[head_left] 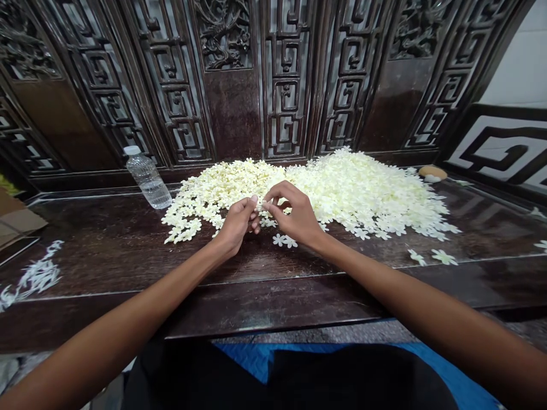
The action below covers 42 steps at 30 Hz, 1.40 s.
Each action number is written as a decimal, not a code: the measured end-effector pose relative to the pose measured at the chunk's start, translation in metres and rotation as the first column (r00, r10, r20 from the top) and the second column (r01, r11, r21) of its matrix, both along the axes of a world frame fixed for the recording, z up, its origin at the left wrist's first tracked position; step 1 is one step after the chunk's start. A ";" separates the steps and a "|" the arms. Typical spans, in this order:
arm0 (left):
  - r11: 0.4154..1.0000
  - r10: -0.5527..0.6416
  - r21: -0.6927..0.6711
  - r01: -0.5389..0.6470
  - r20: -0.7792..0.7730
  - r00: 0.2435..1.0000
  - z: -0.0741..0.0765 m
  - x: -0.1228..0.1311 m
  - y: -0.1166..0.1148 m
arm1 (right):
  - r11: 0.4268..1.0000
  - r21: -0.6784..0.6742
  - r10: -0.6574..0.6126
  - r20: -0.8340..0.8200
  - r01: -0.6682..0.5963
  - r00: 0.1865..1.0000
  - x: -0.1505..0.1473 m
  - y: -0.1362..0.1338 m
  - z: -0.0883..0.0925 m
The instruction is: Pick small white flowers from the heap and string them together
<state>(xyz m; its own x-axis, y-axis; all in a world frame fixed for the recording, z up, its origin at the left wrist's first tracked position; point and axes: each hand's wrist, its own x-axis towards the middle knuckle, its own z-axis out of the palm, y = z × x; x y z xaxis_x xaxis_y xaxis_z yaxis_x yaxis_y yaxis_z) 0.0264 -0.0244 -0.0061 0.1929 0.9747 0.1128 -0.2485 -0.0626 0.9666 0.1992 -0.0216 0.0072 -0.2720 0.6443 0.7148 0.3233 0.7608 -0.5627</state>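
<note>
We hold both hands close together over the front edge of a broad heap of pale flowers (363, 191), near the middle of the dark wooden table (106, 245). Our left hand (236, 225) is mostly closed, its fingers curled in and its thumb raised against the forefinger. Our right hand (297, 215) arches over from the other side, palm down, its thumb and forefinger bent into a pinch and a rounded gap left between them behind the tips. Where the fingertips of the two hands nearly meet, we grip a small pale piece (260, 204); it is too small for us to tell whether it is a whole flower.

The heap runs left and right of our hands, yellower and finer on the left, whiter on the right. Just below our right hand, two loose blossoms (279, 240) lie side by side on the wood, and two more lie apart near the front edge on the right. A clear bottle (148, 177) with a white cap, partly filled, stands beside the heap's left end. Farther left we see a tangle of white strands (37, 276) near a cardboard box (17, 219).
</note>
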 end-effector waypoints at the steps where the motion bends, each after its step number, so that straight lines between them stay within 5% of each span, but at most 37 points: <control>1: 1.000 0.006 0.003 -0.006 -0.001 1.000 0.000 -0.001 0.001 | 0.999 -0.039 -0.011 -0.028 0.010 1.000 0.001 -0.001 0.002; 6: 0.999 0.043 -0.019 -0.043 -0.018 0.999 -0.002 -0.004 0.005 | 0.974 -0.227 -0.031 -0.174 -0.010 0.984 0.004 0.003 0.005; 16: 1.000 0.024 0.024 -0.020 -0.162 0.986 -0.006 -0.008 0.010 | 0.943 -0.328 -0.031 -0.255 -0.057 0.967 0.006 0.011 0.002; 27: 0.963 0.081 0.268 0.028 -0.387 0.918 -0.003 -0.007 0.009 | 0.894 -0.424 0.056 -0.218 -0.146 0.974 0.002 0.016 -0.012; 42: 0.950 0.102 0.313 0.018 -0.364 0.926 0.000 -0.010 0.007 | 0.921 -0.344 0.133 -0.167 -0.184 0.977 0.001 0.011 -0.006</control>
<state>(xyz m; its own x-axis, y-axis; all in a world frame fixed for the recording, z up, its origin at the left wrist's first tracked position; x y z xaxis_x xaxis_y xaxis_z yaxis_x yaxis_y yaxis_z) 0.0162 -0.0177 -0.0059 0.2388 0.9119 0.3339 0.1333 -0.3714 0.9189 0.1998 -0.0106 0.0015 -0.3071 0.8193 0.4843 0.1155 0.5372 -0.8355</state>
